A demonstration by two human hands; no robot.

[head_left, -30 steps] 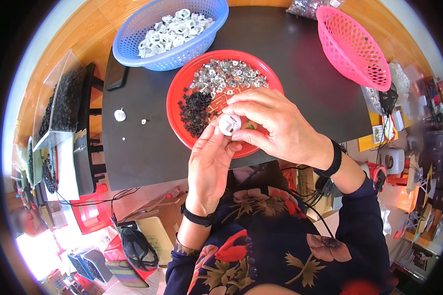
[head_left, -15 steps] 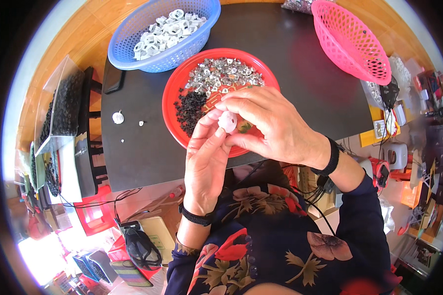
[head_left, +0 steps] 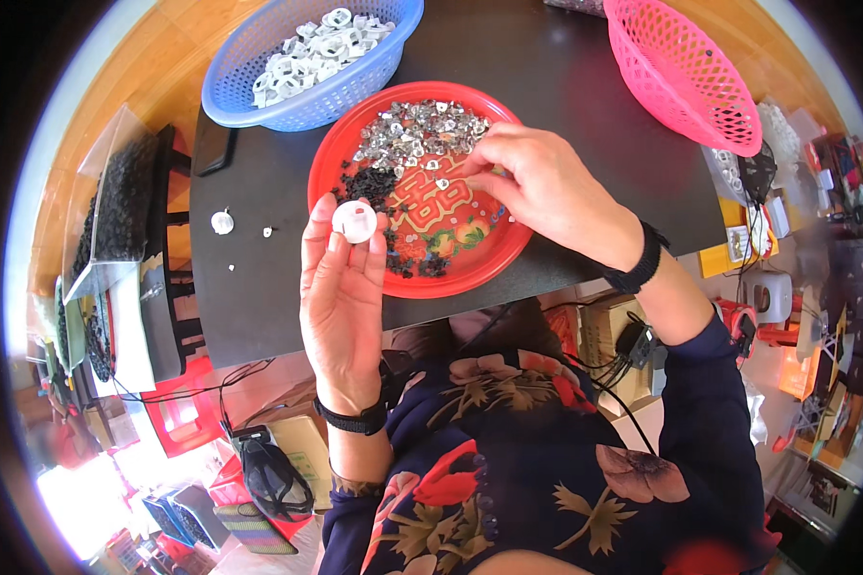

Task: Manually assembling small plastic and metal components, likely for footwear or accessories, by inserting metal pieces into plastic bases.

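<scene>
Upright at the tray's near left edge, my left hand (head_left: 340,302) is closed on a round white plastic part (head_left: 355,221), pinched at the fingertips. My right hand (head_left: 537,182) hovers over the right side of the red tray (head_left: 520,235), fingers curled with thumb and index fingertips close together. Whatever those fingertips may hold is too small to make out. A heap of small shiny metal pieces (head_left: 417,134) covers the far part of the tray, next to the right fingertips. Small black pieces (head_left: 369,184) lie in a pile along its left side, partly hidden behind my left hand.
Behind the tray stands a blue basket (head_left: 259,117) full of white plastic parts (head_left: 321,57). A pink basket (head_left: 676,81) is at the far right. On the dark table (head_left: 259,316), a white part (head_left: 222,222), tiny bits and a dark phone-like slab (head_left: 214,150) lie at left.
My hands have parted. The left moved left with the white part, now tilted face up; the right let go of it and moved to the tray's right side, near the metal pieces.
</scene>
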